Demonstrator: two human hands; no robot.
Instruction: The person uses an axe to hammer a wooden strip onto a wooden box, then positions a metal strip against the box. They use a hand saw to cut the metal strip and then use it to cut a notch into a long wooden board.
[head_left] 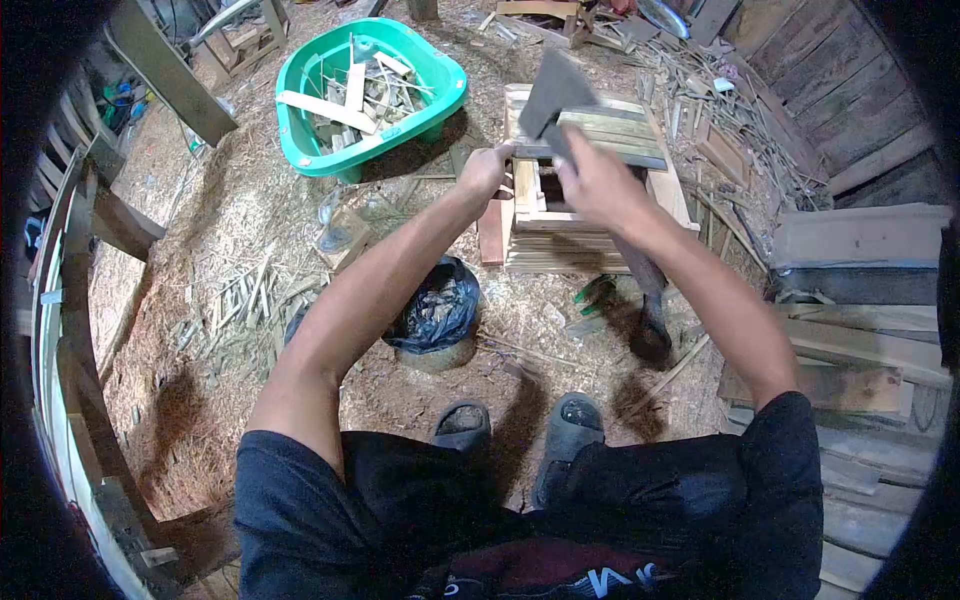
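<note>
My right hand (598, 180) grips the handle of a hatchet (555, 92), its dark blade raised above a small wooden slatted crate (590, 215) on the ground. At the crate's left top edge, my left hand (487, 168) holds a thin wooden slat (590, 152) lying across the top. The crate is open in the middle, showing a dark hollow. Both my arms reach forward over my knees and my two dark sandals.
A green plastic tub (440, 70) with wood scraps stands at the back left. A black plastic bag in a pot (437, 312) sits just ahead of my feet. Planks (860, 300) are stacked on the right. Wood shavings and offcuts litter the dirt floor.
</note>
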